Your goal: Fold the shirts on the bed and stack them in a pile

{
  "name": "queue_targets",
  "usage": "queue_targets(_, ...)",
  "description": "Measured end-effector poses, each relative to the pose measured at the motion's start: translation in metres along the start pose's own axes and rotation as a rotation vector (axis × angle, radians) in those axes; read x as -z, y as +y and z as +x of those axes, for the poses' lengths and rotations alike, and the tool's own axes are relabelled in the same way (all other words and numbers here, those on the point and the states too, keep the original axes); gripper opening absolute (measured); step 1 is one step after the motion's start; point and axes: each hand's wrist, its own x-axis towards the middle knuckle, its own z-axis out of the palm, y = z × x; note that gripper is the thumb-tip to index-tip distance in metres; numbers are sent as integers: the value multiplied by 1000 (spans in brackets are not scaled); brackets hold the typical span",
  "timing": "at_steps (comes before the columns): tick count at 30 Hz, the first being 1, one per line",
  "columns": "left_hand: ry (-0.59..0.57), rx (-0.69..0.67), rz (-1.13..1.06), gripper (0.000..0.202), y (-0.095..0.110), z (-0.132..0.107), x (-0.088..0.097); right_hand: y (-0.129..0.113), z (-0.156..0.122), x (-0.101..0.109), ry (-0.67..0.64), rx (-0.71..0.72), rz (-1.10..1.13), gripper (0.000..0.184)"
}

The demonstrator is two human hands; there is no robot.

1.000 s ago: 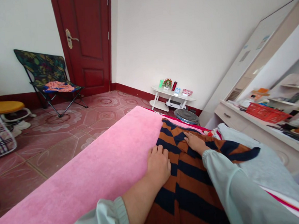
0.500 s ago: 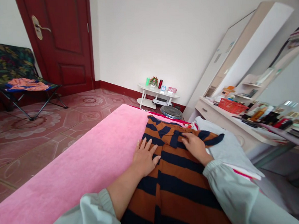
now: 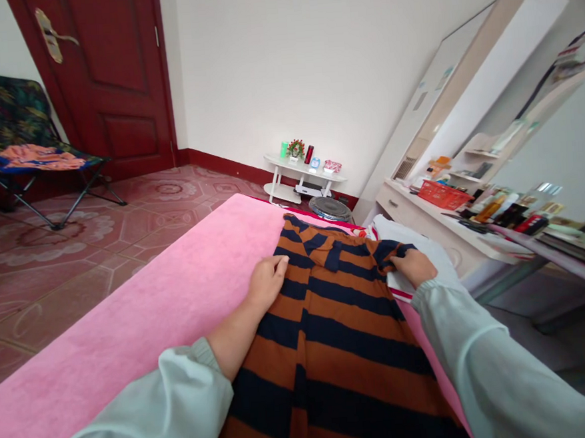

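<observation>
A garment with broad brown and navy stripes [image 3: 350, 328] lies spread lengthwise on the pink cover [image 3: 176, 280]. My left hand [image 3: 268, 282] is closed at its left edge, thumb and forefinger pinched together on the cloth. At the upper right corner my right hand [image 3: 416, 266] grips a bunched part of the same garment, with the fingertips partly hidden in the folds. Across the garment's upper part runs a folded, overlapping flap. A pile of light grey cloth [image 3: 438, 252] lies just behind and beside my right hand.
A dressing table [image 3: 474, 233] with a red basket [image 3: 444, 195] and several bottles stands close on the right. Beyond the bed's far end are a small white stand [image 3: 301, 168] and a round dark lidded object [image 3: 330, 208]. A folding chair [image 3: 32, 160] holds orange cloth at left.
My left hand has gone from lying spread on the garment to pinching its left edge. My right hand has moved right and gripped the upper right corner, drawing it in off the grey cloth.
</observation>
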Motion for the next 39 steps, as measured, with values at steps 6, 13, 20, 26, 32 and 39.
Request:
queue_targets(6,78,63,-125,42,-7,3,1,-34,4,19,149,-46,342,40)
queue_targets(13,53,38,-105,41,-6,2,3,-103,-53,37,-360,378,928,46)
queue_targets(20,24,4,-48,35,-6,0,3,-8,-137,37,-408,562,673,38)
queue_targets(26,-11,-85,55,34,-2,-4,0,101,-231,51,-366,480,226,47)
queue_targets(32,-167,-235,313,29,19,-12,-5,149,-293,57,-240,488,160,41)
queue_targets(39,-287,-253,628,51,67,5,-28,149,-301,56,-243,591,139,15)
